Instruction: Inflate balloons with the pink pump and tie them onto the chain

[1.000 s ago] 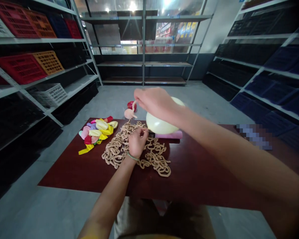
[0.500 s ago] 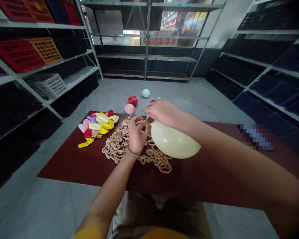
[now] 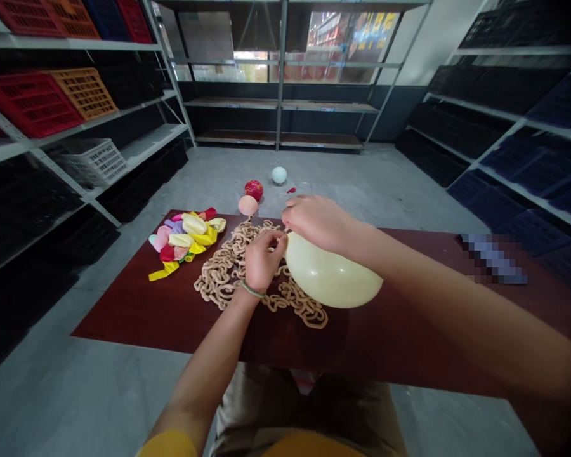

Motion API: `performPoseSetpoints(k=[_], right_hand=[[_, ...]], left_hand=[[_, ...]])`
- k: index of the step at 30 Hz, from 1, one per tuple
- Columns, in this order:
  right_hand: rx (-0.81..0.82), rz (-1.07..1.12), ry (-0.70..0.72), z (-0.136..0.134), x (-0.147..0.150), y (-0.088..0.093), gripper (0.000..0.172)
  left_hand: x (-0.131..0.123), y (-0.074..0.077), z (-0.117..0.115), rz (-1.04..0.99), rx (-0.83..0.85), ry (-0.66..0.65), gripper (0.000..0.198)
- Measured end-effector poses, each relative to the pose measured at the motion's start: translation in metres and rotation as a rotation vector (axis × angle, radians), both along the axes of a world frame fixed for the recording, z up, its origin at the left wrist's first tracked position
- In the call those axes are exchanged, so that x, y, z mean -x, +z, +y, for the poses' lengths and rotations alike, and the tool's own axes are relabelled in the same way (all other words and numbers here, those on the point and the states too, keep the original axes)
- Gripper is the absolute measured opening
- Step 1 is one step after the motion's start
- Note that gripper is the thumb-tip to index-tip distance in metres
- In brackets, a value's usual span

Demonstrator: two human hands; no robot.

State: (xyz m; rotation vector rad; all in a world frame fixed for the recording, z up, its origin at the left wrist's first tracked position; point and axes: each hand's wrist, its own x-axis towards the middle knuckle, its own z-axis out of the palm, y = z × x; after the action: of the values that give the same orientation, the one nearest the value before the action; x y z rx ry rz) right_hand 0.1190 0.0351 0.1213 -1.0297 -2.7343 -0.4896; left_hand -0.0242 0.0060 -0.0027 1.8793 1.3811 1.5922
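A pale yellow inflated balloon [image 3: 330, 278] lies on the dark red table [image 3: 171, 317] under my right forearm. My right hand [image 3: 316, 221] is closed on the balloon's neck at its upper left end. My left hand [image 3: 261, 259] is pinched right beside it, fingers closed at the same neck, resting over a heap of tan chain-like cord [image 3: 228, 273]. Left of the cord lies a pile of flat, uninflated balloons [image 3: 185, 240] in yellow, pink and red.
On the floor beyond the table sit three small inflated balloons: pink [image 3: 248, 205], red [image 3: 254, 189] and white [image 3: 279, 174]. Metal shelves with red, orange and white crates [image 3: 92, 162] line the left; dark shelving stands at the right and back.
The yellow balloon came down from in front of me onto the table and now lies to the right. Both hands have closed together at its neck; the left went from spread to pinched.
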Motion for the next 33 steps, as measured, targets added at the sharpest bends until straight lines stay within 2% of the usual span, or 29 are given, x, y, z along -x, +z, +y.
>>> performPoseSetpoints(k=[3,7,13,21,24,30,33], right_hand=[[0.077,-0.030,-0.007,-0.014,0.001,0.007,0.020],[0.107,0.075,0.001,-0.027,0.002,0.009,0.019],[0.070,0.112,-0.021,-0.022,-0.001,0.006,0.021],[0.057,0.081,-0.028,-0.033,0.001,0.003,0.023],[0.026,0.054,-0.018,-0.038,0.002,0.003,0.023],[0.017,0.053,0.010,-0.033,-0.008,-0.002,0.016],[-0.014,0.096,0.054,-0.032,-0.015,-0.011,0.018]], left_hand=[[0.002,0.004,-0.001,-0.004,0.026,0.040,0.012],[0.006,0.009,-0.001,-0.040,0.040,0.056,0.012],[0.006,0.009,0.000,-0.139,0.101,0.003,0.013],[0.008,0.013,0.000,-0.094,0.186,0.003,0.012],[0.009,0.016,0.002,-0.218,0.294,-0.069,0.013],[0.007,0.016,0.005,-0.633,0.516,-0.240,0.017],[0.004,0.012,0.005,-0.699,0.565,-0.257,0.019]])
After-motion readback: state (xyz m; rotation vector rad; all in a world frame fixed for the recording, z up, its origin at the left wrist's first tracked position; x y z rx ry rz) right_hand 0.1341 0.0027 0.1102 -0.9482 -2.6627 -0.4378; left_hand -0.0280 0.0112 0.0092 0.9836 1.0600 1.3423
